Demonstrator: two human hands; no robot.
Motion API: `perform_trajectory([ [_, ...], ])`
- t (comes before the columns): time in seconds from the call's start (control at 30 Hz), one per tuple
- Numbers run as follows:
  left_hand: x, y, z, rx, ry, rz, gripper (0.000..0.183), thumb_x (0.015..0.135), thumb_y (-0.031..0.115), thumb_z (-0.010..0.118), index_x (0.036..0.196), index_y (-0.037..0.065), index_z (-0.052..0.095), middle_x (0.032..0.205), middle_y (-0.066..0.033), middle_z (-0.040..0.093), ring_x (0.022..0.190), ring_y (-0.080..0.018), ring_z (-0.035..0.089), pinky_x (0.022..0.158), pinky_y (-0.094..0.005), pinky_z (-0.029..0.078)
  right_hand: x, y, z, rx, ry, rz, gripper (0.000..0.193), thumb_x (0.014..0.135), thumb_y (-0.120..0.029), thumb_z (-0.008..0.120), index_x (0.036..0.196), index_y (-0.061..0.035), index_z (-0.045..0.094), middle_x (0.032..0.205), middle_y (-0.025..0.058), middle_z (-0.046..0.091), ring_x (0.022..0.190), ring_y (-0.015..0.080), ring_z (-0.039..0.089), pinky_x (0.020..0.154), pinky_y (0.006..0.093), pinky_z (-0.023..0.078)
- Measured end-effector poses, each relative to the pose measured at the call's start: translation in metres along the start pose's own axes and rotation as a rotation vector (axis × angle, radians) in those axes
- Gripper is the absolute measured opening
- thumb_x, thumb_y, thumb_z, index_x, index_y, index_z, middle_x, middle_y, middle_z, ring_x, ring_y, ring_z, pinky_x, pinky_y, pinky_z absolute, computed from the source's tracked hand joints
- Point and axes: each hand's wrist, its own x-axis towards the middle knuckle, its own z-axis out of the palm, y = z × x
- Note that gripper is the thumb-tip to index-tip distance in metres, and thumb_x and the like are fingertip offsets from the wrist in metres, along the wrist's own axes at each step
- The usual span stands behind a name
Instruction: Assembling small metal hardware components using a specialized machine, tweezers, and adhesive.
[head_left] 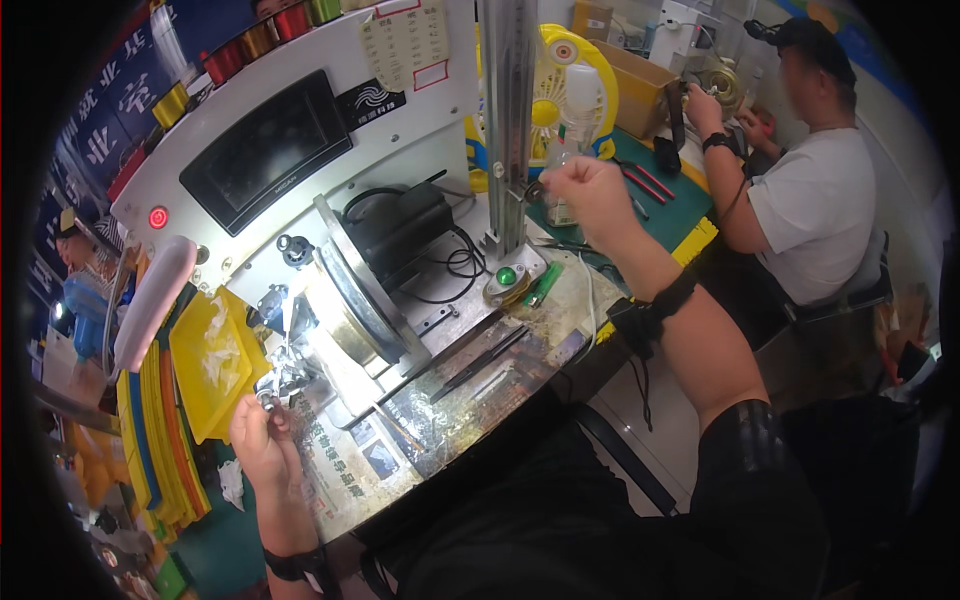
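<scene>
My left hand (265, 445) is at the near left of a white bench machine (150, 215). Its fingers are closed around a small shiny metal part (267, 400) beside the brightly lit end of the mechanism. A large metal ring (355, 310) stands upright just to the right of that. Raised beside a tall metal post (508, 120), my right hand (595, 200) has its fingers pinched together. Whatever is in that pinch is too small to make out. A small round knob (535, 191) on the post sits close to those fingers.
Tweezers (480, 362) lie on the worn bench plate, near a green push button (506, 275). A yellow tray (205, 370) stands at left under a lamp (157, 300). Red-handled pliers (648, 182) and a clear bottle (575, 120) are behind my right hand. A co-worker (815, 200) sits at right.
</scene>
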Motion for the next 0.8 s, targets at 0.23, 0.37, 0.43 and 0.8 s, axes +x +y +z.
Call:
perform_trajectory([
  [0.23, -0.001, 0.003, 0.003, 0.005, 0.005, 0.01, 0.011, 0.091, 0.001, 0.044, 0.083, 0.005, 0.051, 0.077, -0.0038, 0.054, 0.067, -0.0101, 0.046, 0.062, -0.0242, 0.038, -0.001, 0.02, -0.004, 0.012, -0.062, -0.054, 0.015, 0.089, -0.008, 0.074, 0.078, -0.0048, 0.064, 0.068, -0.0046, 0.057, 0.053, 0.0013, 0.039, 0.047, 0.0213, 0.028],
  [0.37, 0.0, 0.001, 0.002, 0.017, -0.004, 0.006, 0.011, 0.092, 0.002, 0.045, 0.085, 0.004, 0.053, 0.077, -0.0035, 0.055, 0.068, -0.01, 0.047, 0.063, -0.0239, 0.038, -0.015, 0.018, -0.003, -0.021, -0.064, 0.084, 0.012, 0.092, -0.011, 0.072, 0.084, -0.0047, 0.065, 0.067, -0.0056, 0.054, 0.054, 0.0027, 0.04, 0.049, 0.0227, 0.03],
  [0.43, 0.0, 0.003, 0.007, 0.005, 0.023, -0.032, 0.011, 0.092, 0.002, 0.045, 0.086, 0.003, 0.054, 0.078, -0.003, 0.056, 0.069, -0.0098, 0.048, 0.063, -0.023, 0.039, -0.023, 0.011, -0.006, -0.007, -0.139, 0.272, 0.014, 0.096, -0.018, 0.067, 0.095, -0.0043, 0.064, 0.064, -0.0054, 0.049, 0.053, 0.0053, 0.04, 0.05, 0.0237, 0.031],
  [0.8, -0.001, 0.013, -0.009, 0.155, -0.025, -0.09, 0.006, 0.09, 0.004, 0.051, 0.086, 0.005, 0.056, 0.075, -0.0008, 0.055, 0.065, -0.0083, 0.049, 0.059, -0.022, 0.04, -0.278, 0.104, -0.166, -0.845, -0.77, 0.731, 0.019, 0.092, -0.019, 0.063, 0.1, -0.0018, 0.064, 0.081, 0.0117, 0.069, 0.075, 0.0263, 0.068, 0.066, 0.0375, 0.053],
])
